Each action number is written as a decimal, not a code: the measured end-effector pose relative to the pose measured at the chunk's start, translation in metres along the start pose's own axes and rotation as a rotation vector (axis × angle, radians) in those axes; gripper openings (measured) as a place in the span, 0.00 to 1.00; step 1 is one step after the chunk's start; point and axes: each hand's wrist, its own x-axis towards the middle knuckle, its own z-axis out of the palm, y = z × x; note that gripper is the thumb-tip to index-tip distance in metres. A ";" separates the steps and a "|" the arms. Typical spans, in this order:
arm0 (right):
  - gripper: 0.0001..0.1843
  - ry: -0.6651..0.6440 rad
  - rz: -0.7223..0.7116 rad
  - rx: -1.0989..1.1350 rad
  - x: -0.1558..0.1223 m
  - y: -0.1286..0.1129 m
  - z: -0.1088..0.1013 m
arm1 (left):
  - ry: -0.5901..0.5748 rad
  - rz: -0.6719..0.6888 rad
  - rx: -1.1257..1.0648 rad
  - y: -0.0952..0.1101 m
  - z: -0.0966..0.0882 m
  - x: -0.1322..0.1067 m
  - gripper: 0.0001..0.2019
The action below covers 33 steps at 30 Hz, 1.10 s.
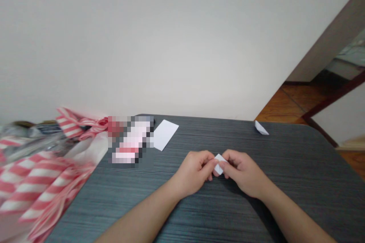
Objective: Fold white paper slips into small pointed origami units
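A small piece of folded white paper, diamond-shaped from here, is held just above the dark table. My left hand pinches its left side between thumb and fingers. On the right side, my right hand grips it the same way, thumb on the near face. My fingers cover the paper's side corners. Beyond my left hand lies a flat white sheet of paper. Another folded white paper piece rests near the table's far edge, to the right.
A blurred-out, phone-like object lies at the table's left, beside the sheet. Red-and-white striped cloth is heaped along the left edge. A pale wall rises behind the table, and wooden floor shows at right.
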 end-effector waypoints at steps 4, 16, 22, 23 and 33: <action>0.12 0.028 0.013 0.044 0.000 0.002 -0.002 | 0.001 -0.007 -0.065 -0.001 0.001 0.000 0.15; 0.12 0.040 0.088 0.158 -0.001 0.007 -0.004 | 0.022 0.001 0.006 0.002 -0.001 -0.003 0.18; 0.13 0.061 0.079 0.083 -0.002 0.005 -0.007 | 0.035 0.010 -0.027 -0.003 0.000 -0.001 0.18; 0.13 0.060 0.077 0.078 -0.002 0.004 -0.007 | 0.031 0.015 -0.035 -0.003 0.000 -0.001 0.17; 0.13 -0.001 0.072 0.061 -0.002 -0.003 -0.004 | -0.022 0.015 0.020 0.001 -0.002 -0.001 0.17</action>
